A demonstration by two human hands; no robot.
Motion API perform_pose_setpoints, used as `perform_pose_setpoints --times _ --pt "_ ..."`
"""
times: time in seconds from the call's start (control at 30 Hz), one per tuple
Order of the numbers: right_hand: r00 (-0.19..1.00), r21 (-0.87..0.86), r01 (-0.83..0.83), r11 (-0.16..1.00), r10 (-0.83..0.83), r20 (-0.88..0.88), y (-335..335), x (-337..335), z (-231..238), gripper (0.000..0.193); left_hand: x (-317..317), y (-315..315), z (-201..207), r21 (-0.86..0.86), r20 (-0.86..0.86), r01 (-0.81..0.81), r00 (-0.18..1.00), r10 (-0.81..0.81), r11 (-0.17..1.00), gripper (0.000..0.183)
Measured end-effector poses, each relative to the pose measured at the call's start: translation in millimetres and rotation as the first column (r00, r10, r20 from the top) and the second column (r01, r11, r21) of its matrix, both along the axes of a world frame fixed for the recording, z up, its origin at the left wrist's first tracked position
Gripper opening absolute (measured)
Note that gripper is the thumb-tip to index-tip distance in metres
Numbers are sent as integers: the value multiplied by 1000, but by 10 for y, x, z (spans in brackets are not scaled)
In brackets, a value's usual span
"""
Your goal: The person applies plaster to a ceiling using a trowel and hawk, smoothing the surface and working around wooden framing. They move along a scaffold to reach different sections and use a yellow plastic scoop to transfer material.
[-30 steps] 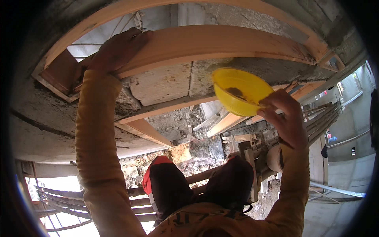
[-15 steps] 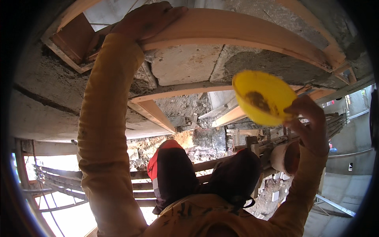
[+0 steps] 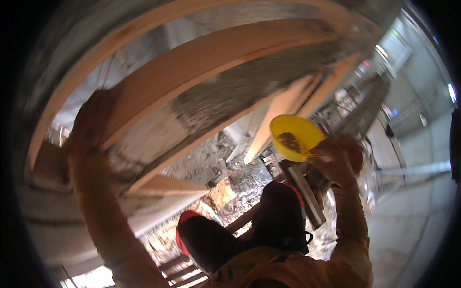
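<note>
A shallow yellow plastic bowl (image 3: 306,133) is held by its near right rim in my right hand (image 3: 338,161), fingers closed on it. A small heap of wet, grey-brown mortar (image 3: 289,141) lies inside, and the bowl tilts so its inside shows. My left hand (image 3: 93,120) is over the left part of a long curved-looking wooden board (image 3: 206,60), gripping its edge; motion smears the fingers. Below that board runs a face of grey block and rough mortar (image 3: 153,129).
Under the blocks runs a lower wooden rail (image 3: 192,153), with slanting braces (image 3: 273,120) beside it. Rubble (image 3: 221,192) covers the ground far below my knees. Pole scaffolding (image 3: 365,105) stands at the right, before a grey wall (image 3: 413,211).
My view has turned, so the boards now slope up to the right. The bowl has come lower and closer to my body. My left hand appears farther left and lower along the board.
</note>
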State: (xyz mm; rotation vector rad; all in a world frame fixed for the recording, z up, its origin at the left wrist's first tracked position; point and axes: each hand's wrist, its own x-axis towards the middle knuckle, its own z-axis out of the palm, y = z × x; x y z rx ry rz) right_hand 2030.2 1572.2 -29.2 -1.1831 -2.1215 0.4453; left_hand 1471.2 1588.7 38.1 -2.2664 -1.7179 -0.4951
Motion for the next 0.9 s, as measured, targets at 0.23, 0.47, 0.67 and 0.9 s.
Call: perform_pose_setpoints --times 0.23,0.47,0.67,0.9 --pt "943 -258 324 910 -290 161 -199 803 -715 22 359 -95 179 -209 329 -192 909 254 959 33" --pt "917 -249 397 883 -394 64 -152 1239 -1219 33 388 -157 410 -168 285 -216 923 257 962 31" --pt "759 -131 651 748 -647 74 -68 1897 -1515 38 697 -33 358 -168 283 -335 885 371 927 41" --pt "449 40 884 465 -871 202 143 2793 -2337 39 616 -202 453 -157 276 -342 885 374 926 41"
